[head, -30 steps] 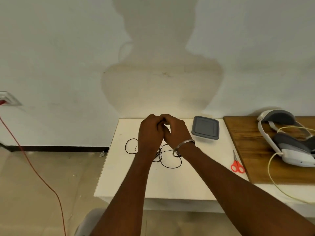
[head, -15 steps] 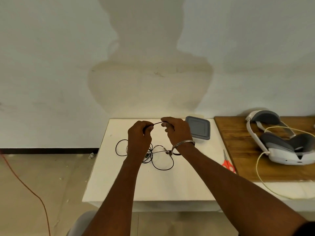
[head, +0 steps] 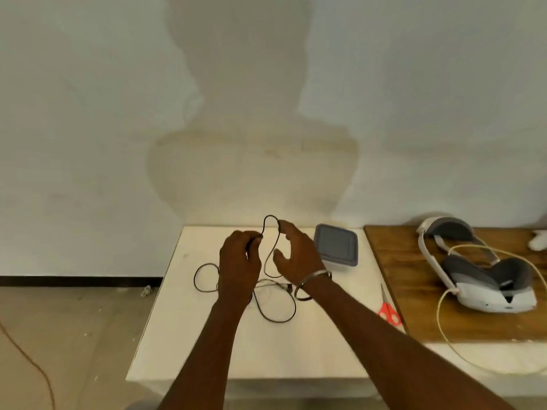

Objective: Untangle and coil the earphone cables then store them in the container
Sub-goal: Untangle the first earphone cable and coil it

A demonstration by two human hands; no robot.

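Left hand (head: 239, 261) is pinching the black earphone cable (head: 271, 216) in curled fingers, lifting a loop that's leaning on the index fingertip of the right hand (head: 296, 255), which is spread loose and wide. The rest is lying tangled on the white table (head: 189, 335). The lidded grey container (head: 336, 248) is sitting just right of the hands.
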